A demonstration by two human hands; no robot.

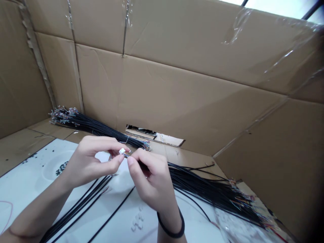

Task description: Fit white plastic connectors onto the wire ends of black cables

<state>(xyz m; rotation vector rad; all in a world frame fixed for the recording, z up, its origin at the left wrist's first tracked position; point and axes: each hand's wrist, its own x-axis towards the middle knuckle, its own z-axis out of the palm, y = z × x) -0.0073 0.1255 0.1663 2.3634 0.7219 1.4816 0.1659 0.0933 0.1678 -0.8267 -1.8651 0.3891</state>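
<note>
My left hand [95,160] pinches a small white plug connector [122,151] between thumb and index finger, above the white work surface. Just to its right, my right hand [152,179] has thumb and index finger closed on thin wires [126,156] that reach the connector. Whether the wire ends sit inside the connector is too small to tell. A single black cable [113,212] runs from the lower edge up toward my right hand, which hides its upper end. Beneath my left hand lie several black cables [81,202] with stripped ends.
A tied bundle of black cables [96,125] lies along the back left. Another bundle [210,189] with coloured wire ends spreads at the right. Small loose clear or white pieces [138,219] lie in front. Cardboard walls [177,91] enclose the surface, with a slot cut low.
</note>
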